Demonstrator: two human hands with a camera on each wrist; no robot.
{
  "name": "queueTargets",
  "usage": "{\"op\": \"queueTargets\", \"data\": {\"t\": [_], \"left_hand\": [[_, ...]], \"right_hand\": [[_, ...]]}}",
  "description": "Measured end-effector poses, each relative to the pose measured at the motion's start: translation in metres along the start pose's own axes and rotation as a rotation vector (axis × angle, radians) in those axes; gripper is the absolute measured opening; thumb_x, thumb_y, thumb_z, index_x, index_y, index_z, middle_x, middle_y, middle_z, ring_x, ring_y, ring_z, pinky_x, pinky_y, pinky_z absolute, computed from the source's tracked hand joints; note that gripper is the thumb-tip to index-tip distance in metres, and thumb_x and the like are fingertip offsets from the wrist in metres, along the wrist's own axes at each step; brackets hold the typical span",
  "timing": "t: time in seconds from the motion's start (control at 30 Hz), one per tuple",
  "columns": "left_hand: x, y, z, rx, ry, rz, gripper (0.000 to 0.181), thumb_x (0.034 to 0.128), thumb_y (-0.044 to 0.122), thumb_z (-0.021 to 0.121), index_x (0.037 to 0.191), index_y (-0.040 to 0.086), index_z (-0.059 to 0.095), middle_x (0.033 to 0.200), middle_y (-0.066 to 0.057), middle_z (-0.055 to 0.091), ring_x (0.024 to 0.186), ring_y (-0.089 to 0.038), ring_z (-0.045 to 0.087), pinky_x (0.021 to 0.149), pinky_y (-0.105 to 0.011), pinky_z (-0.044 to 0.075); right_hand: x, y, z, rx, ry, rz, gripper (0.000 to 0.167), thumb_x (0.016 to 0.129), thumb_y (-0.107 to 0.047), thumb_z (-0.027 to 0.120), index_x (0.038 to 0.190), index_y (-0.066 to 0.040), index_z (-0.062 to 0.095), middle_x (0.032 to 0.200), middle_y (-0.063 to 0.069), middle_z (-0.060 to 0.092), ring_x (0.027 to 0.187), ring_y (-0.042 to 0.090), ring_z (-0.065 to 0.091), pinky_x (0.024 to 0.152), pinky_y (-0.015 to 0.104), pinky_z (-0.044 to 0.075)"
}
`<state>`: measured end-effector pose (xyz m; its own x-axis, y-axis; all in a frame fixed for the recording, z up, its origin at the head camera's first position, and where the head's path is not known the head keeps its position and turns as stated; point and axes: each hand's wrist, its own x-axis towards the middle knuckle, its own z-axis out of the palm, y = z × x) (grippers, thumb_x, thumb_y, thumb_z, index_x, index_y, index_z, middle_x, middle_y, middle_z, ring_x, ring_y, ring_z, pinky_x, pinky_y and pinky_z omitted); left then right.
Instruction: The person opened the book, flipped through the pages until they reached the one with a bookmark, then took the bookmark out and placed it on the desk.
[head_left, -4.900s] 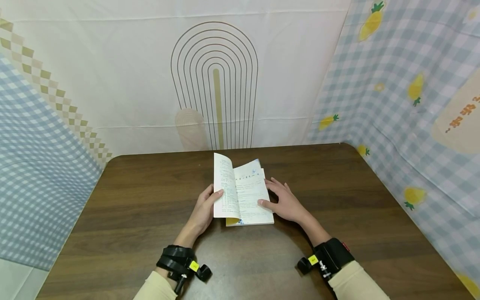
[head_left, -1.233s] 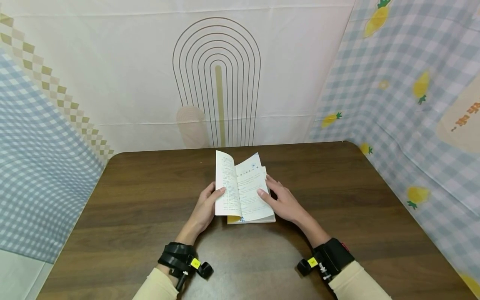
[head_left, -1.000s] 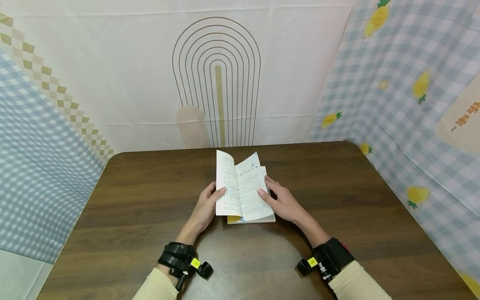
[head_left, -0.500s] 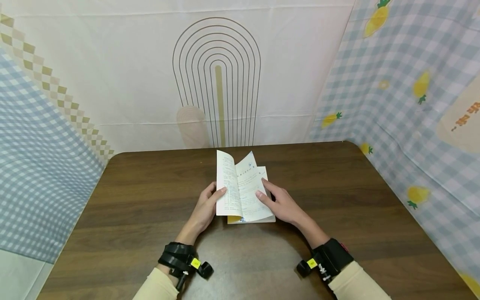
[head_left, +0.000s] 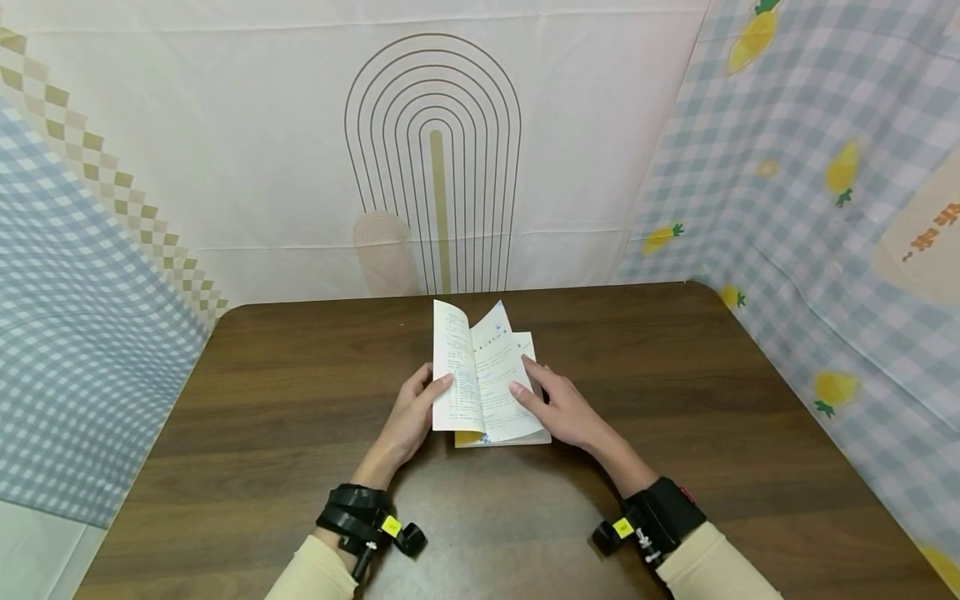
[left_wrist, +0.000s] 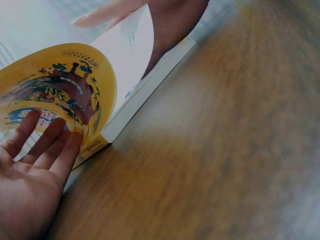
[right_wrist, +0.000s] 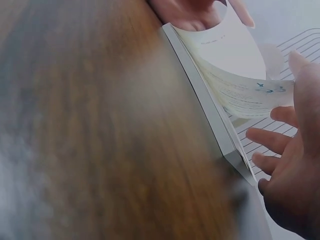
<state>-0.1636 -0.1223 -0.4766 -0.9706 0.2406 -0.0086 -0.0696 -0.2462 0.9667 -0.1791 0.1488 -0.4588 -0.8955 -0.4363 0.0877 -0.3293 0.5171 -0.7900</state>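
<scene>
- Left hand [head_left: 407, 418] grips the book's [head_left: 459, 375] raised left side, fingers behind the yellow cover [left_wrist: 102, 62]; the book lies to its right.
- Book: open on the surface [head_left: 637, 350], between both hands; its long axis runs near to far, top pointing away.
- Page [head_left: 498, 396]: lifted, free edge facing right.
- Right hand [head_left: 567, 410], nearer that edge, pinches it; the book lies to its left.

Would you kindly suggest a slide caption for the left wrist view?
Left hand holding up the yellow illustrated cover of an open book, with the right hand at a curled page.
</scene>
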Motion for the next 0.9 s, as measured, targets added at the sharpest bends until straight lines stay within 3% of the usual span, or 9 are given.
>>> {"op": "queueTargets", "data": {"t": [0.3,0.43,0.67,0.9], "left_hand": [[0.0008,0.0002,0.0005,-0.01,0.005,0.01,0.048,0.1099,0.027,0.056,0.148,-0.001,0.047,0.138,-0.026,0.056,0.11,-0.024,0.068,0.085,-0.032,0.059],[0.0008,0.0002,0.0006,-0.012,0.003,0.011,0.048,0.1099,0.027,0.056,0.148,-0.001,0.047,0.138,-0.026,0.056,0.111,-0.024,0.068,0.085,-0.033,0.059],[0.0008,-0.0002,0.0001,-0.012,-0.004,0.011,0.048,0.1101,0.027,0.056,0.148,-0.002,0.046,0.137,-0.026,0.057,0.11,-0.025,0.069,0.085,-0.033,0.059],[0.0011,-0.0006,0.0001,-0.014,-0.002,0.008,0.049,0.1099,0.027,0.056,0.148,-0.002,0.046,0.137,-0.027,0.057,0.111,-0.025,0.069,0.086,-0.033,0.059]], "right_hand": [[0.0002,-0.0042,0.0016,-0.003,-0.019,-0.011,0.073,0.111,-0.047,0.051,0.163,0.001,0.034,0.169,0.019,0.032,0.158,0.047,0.016,0.125,0.062,0.017],[0.0006,-0.0046,0.0017,-0.003,-0.02,-0.023,0.072,0.111,-0.047,0.051,0.163,0.0,0.035,0.168,0.019,0.035,0.158,0.043,0.021,0.125,0.061,0.019],[0.001,-0.005,0.0032,0.019,-0.014,-0.046,0.069,0.111,-0.048,0.052,0.163,-0.006,0.038,0.166,0.012,0.042,0.154,0.028,0.036,0.121,0.056,0.032],[0.0008,-0.0056,0.0039,0.035,-0.019,-0.072,0.065,0.111,-0.046,0.052,0.162,-0.007,0.041,0.162,0.011,0.047,0.15,0.027,0.041,0.12,0.055,0.034]]}}
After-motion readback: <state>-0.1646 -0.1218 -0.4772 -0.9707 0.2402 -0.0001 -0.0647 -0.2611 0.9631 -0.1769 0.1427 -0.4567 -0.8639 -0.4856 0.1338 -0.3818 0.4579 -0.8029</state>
